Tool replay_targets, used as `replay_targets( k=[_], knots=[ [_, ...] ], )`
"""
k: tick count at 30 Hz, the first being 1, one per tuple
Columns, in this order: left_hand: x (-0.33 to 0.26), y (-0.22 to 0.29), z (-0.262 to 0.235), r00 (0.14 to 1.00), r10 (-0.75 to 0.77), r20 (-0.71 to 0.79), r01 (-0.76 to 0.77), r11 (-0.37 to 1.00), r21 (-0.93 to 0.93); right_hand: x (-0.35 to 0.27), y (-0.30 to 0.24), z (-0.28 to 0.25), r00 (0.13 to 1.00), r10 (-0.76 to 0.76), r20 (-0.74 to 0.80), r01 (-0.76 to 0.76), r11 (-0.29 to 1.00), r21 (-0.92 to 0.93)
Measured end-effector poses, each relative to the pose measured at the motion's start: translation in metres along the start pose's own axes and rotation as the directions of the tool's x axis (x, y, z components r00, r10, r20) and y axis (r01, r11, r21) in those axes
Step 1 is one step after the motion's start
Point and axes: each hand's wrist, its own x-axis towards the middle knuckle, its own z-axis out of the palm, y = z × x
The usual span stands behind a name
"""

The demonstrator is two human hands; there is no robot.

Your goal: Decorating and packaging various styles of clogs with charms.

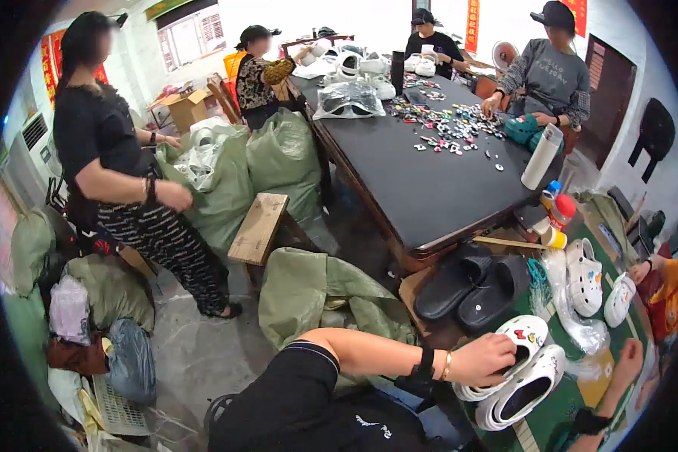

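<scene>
A pair of white clogs sits side by side at the lower right, on the green work table (pixel 535 307). My left hand (pixel 484 361) reaches across to the far clog (pixel 531 325), which has colourful charms on its toe. Its fingers are closed over the rim at the opening, partly hidden inside. Just to the right stands the near clog (pixel 554 365), also dotted with charms. My right hand (pixel 627 367) is raised over the table's right side, seen edge-on with fingers stretched out and nothing visible in them. Clear plastic bags (pixel 584 339) lie between it and the clogs.
Black slides (pixel 453 282), teal-handled scissors (pixel 537 275) and another white clog pair (pixel 584 282) lie beyond. A co-worker's hand (pixel 640 272) is at the right. Loose charms (pixel 459 124) cover part of the black table (pixel 422 196). Green sacks (pixel 294 286) and a wooden bench (pixel 258 226) stand left.
</scene>
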Motion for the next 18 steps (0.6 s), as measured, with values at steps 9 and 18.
replay_targets(
  k=[9, 18],
  knots=[
    [-0.013, -0.012, 0.002, 0.917, 0.119, 0.382, -0.132, 0.991, 0.010, -0.060, -0.046, -0.005, 0.999, -0.047, -0.015, 0.049, 0.977, 0.207],
    [-0.003, 0.006, -0.003, 0.827, 0.066, 0.559, -0.120, 0.991, 0.061, -0.170, -0.136, 0.006, 0.839, 0.142, 0.525, -0.158, 0.987, -0.013]
  ],
)
